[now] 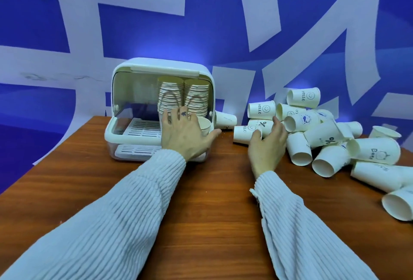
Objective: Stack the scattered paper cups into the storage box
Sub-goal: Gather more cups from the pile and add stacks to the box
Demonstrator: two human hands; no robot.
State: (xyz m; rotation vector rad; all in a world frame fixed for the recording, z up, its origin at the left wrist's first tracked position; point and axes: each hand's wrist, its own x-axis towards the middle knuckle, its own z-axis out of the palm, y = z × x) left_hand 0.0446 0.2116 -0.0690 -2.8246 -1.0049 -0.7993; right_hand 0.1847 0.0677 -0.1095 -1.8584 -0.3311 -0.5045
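On the wooden table (201, 190), a lying paper cup (245, 133) right of the storage box (156, 110) is gripped by the right hand (267, 145). The left hand (183, 132) is spread at the box opening, partly hiding a cup (204, 124); what it holds cannot be told. Two cup stacks (183, 96) are seen inside. The scattered pile (324, 136) is cut off at right.

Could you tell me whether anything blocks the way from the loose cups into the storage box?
Nothing visible does. The storage box has its lid raised and its front open toward the loose cups. Two stacks fill its right side, and the left hand is at the opening.
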